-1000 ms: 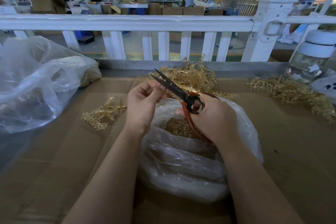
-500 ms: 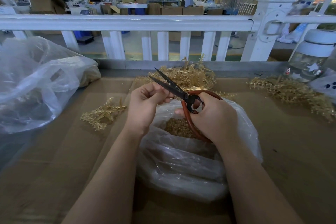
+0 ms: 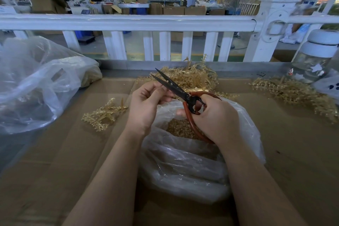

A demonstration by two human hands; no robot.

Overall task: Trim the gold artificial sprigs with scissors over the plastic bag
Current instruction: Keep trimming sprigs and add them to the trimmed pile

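Two hands over open plastic bag [image 3: 183, 167] on brown cardboard surface [image 3: 55, 161]. Right hand [image 3: 214, 117] grips red-handled scissors [image 3: 185, 97], blades slightly apart, pointing up-left. Left hand [image 3: 146, 104] has fingers curled at the blades; what it pinches is too small to tell. Gold sprigs: pile behind hands [image 3: 192, 77], small bunch left [image 3: 104, 113], heap right [image 3: 293, 93]. White fence [image 3: 128, 23] behind, warehouse with cartons beyond.

Sprig in left hand [image 3: 146, 105] hidden behind curled fingers
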